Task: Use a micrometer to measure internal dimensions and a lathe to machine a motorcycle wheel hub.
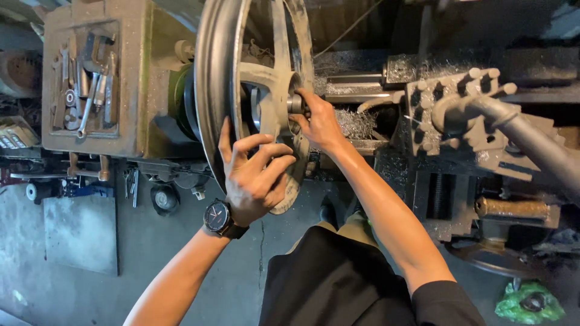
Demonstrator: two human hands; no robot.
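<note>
Head camera looked down at a lathe. Left hand (254,181) had its fingers (266,145) spread flat on the rim of a large spoked metal wheel (220,72), gripping nothing. Right hand (317,121) had its fingers curled around the hub (295,104) at the wheel's centre. Wheel stood upright on the lathe's spindle side. Risk, as a judgement: curly metal swarf (356,124) just beside the right hand could cut skin, and the wristwatch (217,216) could snag a spoke.
</note>
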